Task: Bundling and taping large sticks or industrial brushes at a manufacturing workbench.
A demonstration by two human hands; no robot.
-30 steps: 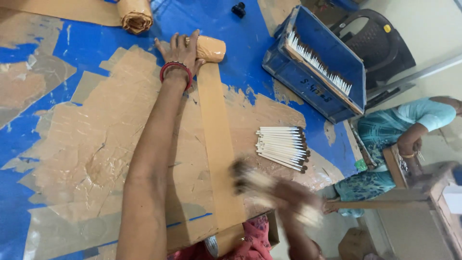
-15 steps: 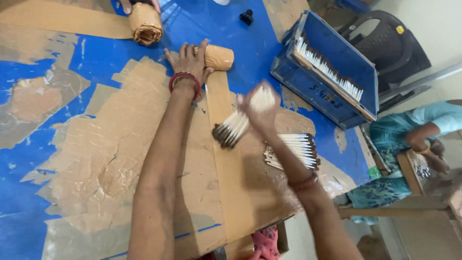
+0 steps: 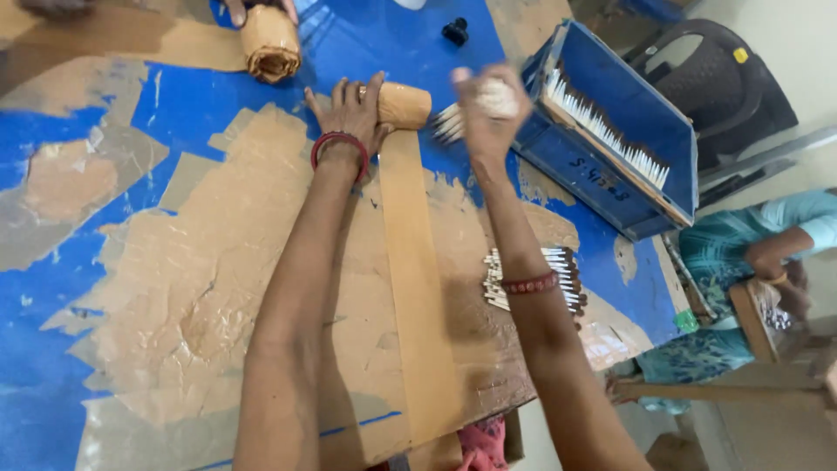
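- Two bare forearms, no sleeves down to the wrists, both long and slender in this downward view.
- Left hand (image 3: pixel 350 109): a ring with a pale, small stone on one finger; short, unpainted nails.
- Thick red bangle (image 3: pixel 340 145) round the left wrist, with a thinner dark band just beside it.
- Right hand (image 3: pixel 490 105): blurred, no ring to be made out.
- Thin dark-red beaded bracelet (image 3: pixel 529 283) round the right forearm, well below the wrist.
- Patch of pink patterned cloth (image 3: pixel 482 443) at the lower edge, between the two arms; garment kind not to be told.
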